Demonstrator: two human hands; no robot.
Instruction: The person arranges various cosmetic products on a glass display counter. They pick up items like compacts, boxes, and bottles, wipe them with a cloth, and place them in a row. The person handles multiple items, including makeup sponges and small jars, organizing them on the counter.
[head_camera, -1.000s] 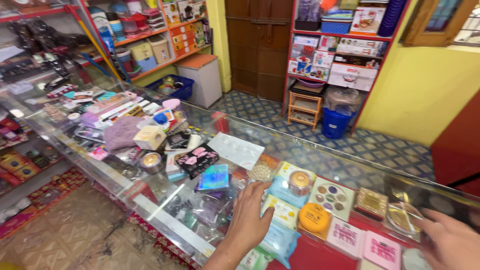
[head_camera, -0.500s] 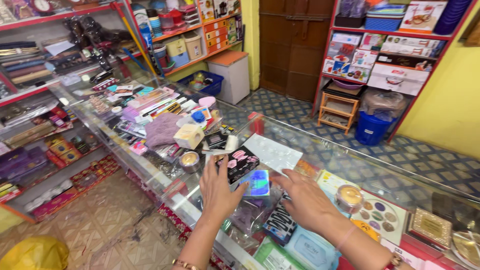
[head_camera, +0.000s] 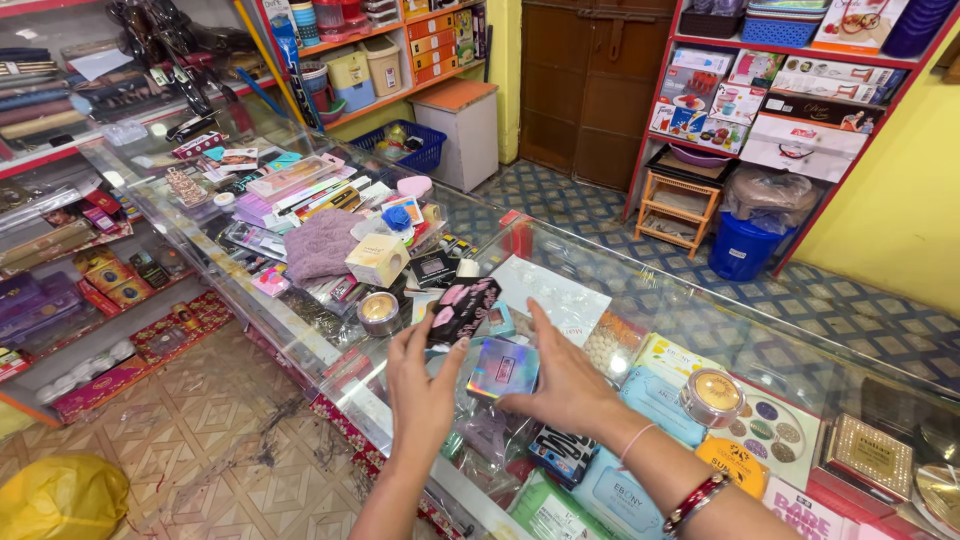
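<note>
My left hand (head_camera: 420, 385) holds a black box with pink bows (head_camera: 462, 309) tilted above the glass counter (head_camera: 300, 335). My right hand (head_camera: 562, 380) rests on the glass with its fingers touching a small shiny holographic box (head_camera: 503, 368). The two hands are close together at the counter's middle. A round gold tin (head_camera: 379, 311) sits just left of the left hand, and a cream carton (head_camera: 377, 260) stands behind it.
Many cosmetics packs cover the counter, with a purple cloth (head_camera: 322, 245) to the left and a round orange-lidded jar (head_camera: 712, 395) to the right. Red shelves of boxes line the back wall. A blue bucket (head_camera: 742, 246) and a yellow bag (head_camera: 62, 497) stand on the floor.
Both hands have come together at the counter's middle. The left hand has lifted the black box with pink bows, and the right hand has moved onto the holographic box. The view shifted right.
</note>
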